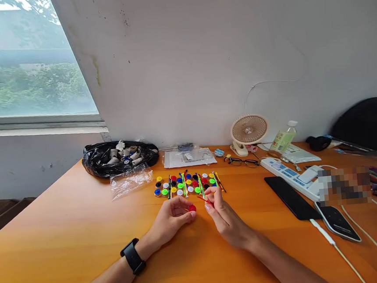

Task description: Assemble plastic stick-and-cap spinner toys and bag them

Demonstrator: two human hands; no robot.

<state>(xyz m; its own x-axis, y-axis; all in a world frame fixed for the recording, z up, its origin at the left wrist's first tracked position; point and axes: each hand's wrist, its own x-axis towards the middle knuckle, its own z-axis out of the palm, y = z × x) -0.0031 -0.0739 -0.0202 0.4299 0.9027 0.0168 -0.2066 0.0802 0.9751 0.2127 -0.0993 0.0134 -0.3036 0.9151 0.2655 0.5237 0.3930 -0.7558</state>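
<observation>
L hand [172, 220] pinches red bobbin [192, 208] on surface [68, 240]. R hand [223, 215] grips red stick [204, 199], long axis running up-left toward the bobbin rows [185, 183].

Bag [119, 158] left behind bobbins [185, 184]; fan [248, 130] right, on table [68, 240].

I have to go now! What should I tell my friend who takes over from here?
Left hand: grip closed on a red cap, resting on the orange table.
Right hand: pinching a thin red stick beside that cap.
The rows of coloured caps and sticks lie just behind both hands.
Done: only the red pair is picked out.
Left: all the rest, untouched.
</observation>
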